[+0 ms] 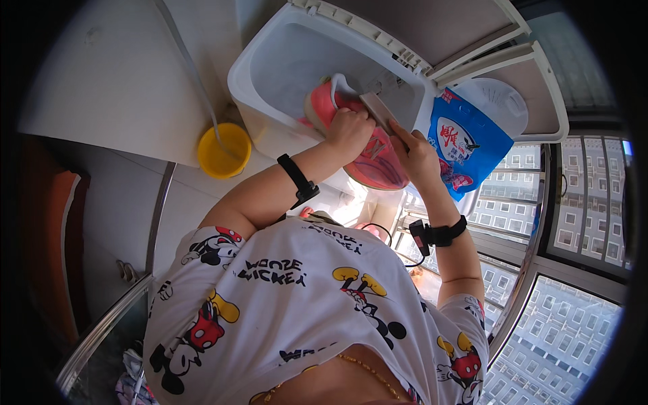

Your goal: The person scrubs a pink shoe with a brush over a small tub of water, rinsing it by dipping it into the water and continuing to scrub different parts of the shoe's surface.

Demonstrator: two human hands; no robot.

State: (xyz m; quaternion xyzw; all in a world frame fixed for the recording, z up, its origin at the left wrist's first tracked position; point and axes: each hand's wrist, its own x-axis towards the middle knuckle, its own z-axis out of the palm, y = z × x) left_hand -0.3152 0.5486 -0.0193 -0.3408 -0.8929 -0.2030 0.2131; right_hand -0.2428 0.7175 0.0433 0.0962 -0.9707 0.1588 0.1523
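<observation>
A pink shoe point(383, 164) with a pale heel rests at the near rim of a white tub point(283, 118). My left hand point(351, 131) is closed on the upper side of the shoe. In my right hand point(416, 156), the fingers wrap round a flat, grey-brown brush point(379, 111), held across the shoe's opening. The brush's underside is hidden. Both wrists wear black straps with small devices.
Right of the tub leans a blue detergent bag point(472, 138), beside a whitish round lid point(496, 101). Raised lid panels point(533, 88) stand behind. At left, a grey hose point(191, 64) runs into a yellow bucket point(224, 158). Railed windows line the right side.
</observation>
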